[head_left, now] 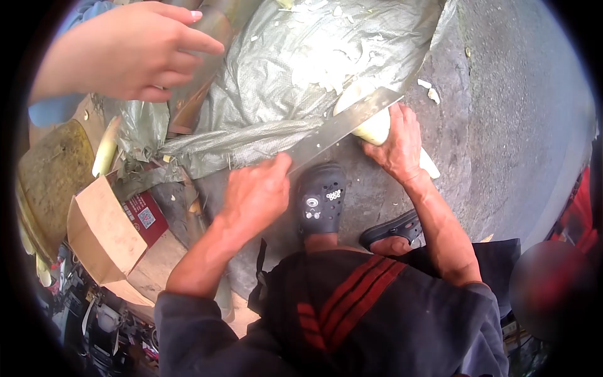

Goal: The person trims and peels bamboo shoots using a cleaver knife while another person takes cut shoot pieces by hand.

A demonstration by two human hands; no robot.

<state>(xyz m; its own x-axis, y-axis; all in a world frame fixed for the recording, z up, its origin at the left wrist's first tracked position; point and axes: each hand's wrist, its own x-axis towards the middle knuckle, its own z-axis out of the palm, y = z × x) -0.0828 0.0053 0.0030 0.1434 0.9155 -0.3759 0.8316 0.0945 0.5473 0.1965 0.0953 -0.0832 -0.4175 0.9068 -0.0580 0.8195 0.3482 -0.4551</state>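
At the left edge of the frame, a yellowish, worn, flat-topped object (53, 157) is seen, and to its right, lower, an open brown cardboard box (103, 232) is placed. Above the box, a slender pale shoot with a brownish tip (107, 147) is found. In the upper left, the bare hand of another person (135, 53) is held with the index finger extended; nothing is seen to be held by it.

Left of the centre, the left hand (257, 188) is closed firmly, and in its fist the handle of a long, broad, grey metal knife (339, 128) is hidden. Behind, a wrinkled silvery woven plastic sheet (251, 100) is spread, with white scraps on it. Below the blade, a black perforated clog (321, 195) is worn on a foot.

Right of the centre, a thick cream-coloured vegetable piece (375, 130) is crossed by the blade in the view; whether it is touched by the edge cannot be told. Its right side is gripped by the curled right hand (402, 141).

The tip is seen just beside the right fingers, so they could be cut if the blade is made to slide along the smooth surface. If the piece is turned by a loose grip, the blade could be deflected downward, and the clog could be struck.
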